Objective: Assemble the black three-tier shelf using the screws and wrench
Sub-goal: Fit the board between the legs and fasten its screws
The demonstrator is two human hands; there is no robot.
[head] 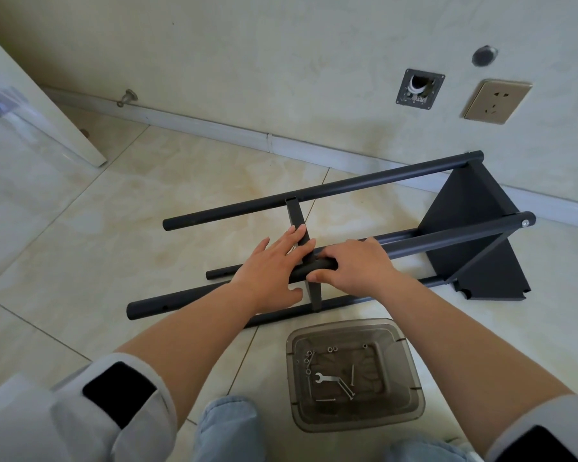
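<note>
1. Lying on its side on the tiled floor, the black shelf frame (464,228) stretches away from both hands to the right.
2. Left hand (269,271) — fingers straight — presses flat on a thin shelf panel (297,221).
3. Right hand (351,265) grips a black pole (309,270).
4. Wrench (327,378) and screws (346,388) sit in a clear tray (411,371), just nearer than the hands.

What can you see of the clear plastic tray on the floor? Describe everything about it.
The tray is a smoky, see-through plastic box with rounded corners and a raised centre panel. It sits flat on the tiled floor, between the person's forearms and near the shelf frame. Inside lie a small silver wrench, several long screws and some nuts. Neither hand touches it.
</note>
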